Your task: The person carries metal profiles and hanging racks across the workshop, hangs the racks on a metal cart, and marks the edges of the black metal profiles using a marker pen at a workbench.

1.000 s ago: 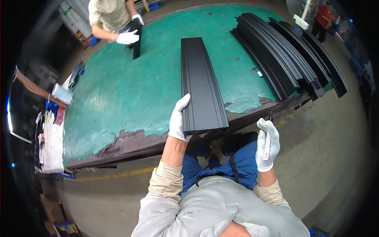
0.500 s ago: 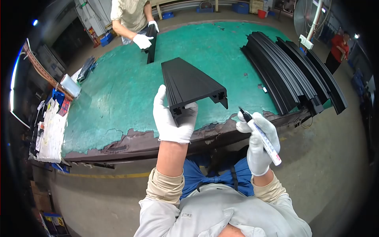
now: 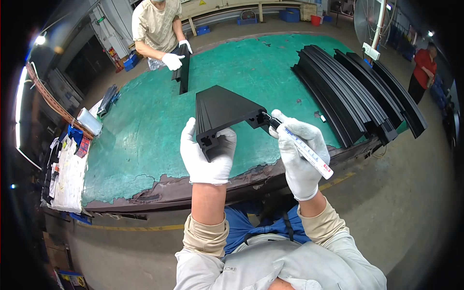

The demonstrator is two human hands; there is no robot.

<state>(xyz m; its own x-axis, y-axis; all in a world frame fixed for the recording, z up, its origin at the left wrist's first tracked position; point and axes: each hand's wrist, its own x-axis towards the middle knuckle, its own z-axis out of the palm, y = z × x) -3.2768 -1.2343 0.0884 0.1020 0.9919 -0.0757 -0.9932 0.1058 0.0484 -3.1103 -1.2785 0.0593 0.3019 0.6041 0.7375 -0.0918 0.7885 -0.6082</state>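
Note:
A black grooved profile (image 3: pixel 224 110) is held above the green tabletop, its hollow cut end tilted toward me. My left hand (image 3: pixel 208 153), in a white glove, grips its near left corner from below. In my gloved right hand (image 3: pixel 302 150) is a white marker pen (image 3: pixel 309 155) with a black front end. The pen's tip is at the right corner of the profile's cut end; whether it touches cannot be told for certain.
Several long black profiles (image 3: pixel 338 92) lie on the right of the green table (image 3: pixel 145 130). Across the table a person in white gloves (image 3: pixel 157 34) holds a dark profile (image 3: pixel 183 72). Another person in red (image 3: pixel 424 67) stands at far right. White sheets (image 3: pixel 70 179) lie at left.
The profile has tilted, its cut end turning up toward me. My right hand has moved up and left, bringing the pen's tip to the profile's right corner.

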